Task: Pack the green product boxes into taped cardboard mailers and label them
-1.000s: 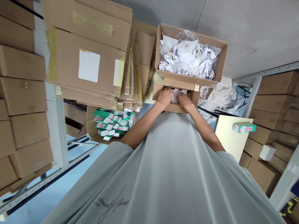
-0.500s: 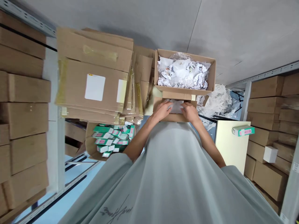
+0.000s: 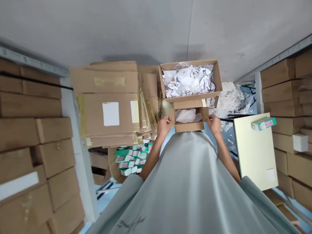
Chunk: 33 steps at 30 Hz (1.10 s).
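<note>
The small carton (image 3: 189, 127) stands open at the near edge of the desk (image 3: 166, 106), just in front of my shirt (image 3: 190, 172) and nearer than the larger box (image 3: 195, 97); leaning in could, I judge, knock it askew. White paper (image 3: 185, 116) lies bunched inside and might snag under a side flap (image 3: 205, 113). My left hand (image 3: 164, 126) and right hand (image 3: 214, 125) are at opposite flaps, fingers curled nearly closed; whether they grip, I cannot tell. Uneven pulling could tear one.

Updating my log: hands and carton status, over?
Left hand and right hand at opposite ends of small open carton. White paper inside. Paper-filled box just beyond.
</note>
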Each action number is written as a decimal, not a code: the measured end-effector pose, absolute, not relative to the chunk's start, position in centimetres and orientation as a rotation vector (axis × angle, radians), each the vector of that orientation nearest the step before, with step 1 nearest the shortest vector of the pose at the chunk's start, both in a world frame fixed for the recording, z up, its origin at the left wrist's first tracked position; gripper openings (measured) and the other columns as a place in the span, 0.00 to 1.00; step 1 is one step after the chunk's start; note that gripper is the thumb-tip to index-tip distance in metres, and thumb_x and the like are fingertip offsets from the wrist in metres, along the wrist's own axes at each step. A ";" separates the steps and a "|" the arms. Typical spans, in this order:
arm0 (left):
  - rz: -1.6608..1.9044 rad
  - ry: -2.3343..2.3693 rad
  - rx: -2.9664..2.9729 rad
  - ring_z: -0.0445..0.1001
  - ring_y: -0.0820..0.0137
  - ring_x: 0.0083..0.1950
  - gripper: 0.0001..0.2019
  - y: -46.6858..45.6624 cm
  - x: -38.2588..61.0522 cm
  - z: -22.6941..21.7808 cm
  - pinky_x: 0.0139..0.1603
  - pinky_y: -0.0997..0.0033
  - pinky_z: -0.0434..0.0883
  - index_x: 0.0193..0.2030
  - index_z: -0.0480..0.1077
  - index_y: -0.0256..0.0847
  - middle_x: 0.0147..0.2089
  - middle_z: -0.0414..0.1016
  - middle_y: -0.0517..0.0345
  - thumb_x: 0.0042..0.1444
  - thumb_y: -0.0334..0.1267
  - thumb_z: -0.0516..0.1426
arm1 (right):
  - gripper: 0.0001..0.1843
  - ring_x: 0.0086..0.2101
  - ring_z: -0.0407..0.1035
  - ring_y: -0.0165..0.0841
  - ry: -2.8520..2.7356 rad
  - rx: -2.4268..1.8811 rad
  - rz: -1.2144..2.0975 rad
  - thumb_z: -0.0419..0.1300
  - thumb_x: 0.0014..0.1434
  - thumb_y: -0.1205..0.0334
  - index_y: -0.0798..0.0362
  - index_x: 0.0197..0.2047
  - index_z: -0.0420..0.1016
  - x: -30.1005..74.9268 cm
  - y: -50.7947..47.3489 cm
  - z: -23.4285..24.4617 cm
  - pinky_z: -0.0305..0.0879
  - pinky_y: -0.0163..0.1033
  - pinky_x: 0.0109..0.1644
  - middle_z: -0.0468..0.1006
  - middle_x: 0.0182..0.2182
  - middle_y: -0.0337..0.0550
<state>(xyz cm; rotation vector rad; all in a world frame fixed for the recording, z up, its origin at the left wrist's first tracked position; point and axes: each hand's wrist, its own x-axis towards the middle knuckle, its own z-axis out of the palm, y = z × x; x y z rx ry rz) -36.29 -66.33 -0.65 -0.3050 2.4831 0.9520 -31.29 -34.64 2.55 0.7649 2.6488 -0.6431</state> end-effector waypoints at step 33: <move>0.767 1.907 1.133 0.84 0.62 0.39 0.09 -13.0 -20.6 -1.8 0.45 0.65 0.78 0.43 0.80 0.42 0.45 0.89 0.52 0.60 0.43 0.66 | 0.29 0.35 0.79 0.44 2.069 2.650 -1.275 0.59 0.64 0.29 0.48 0.40 0.79 13.2 -10.2 0.5 0.72 0.47 0.46 0.90 0.41 0.54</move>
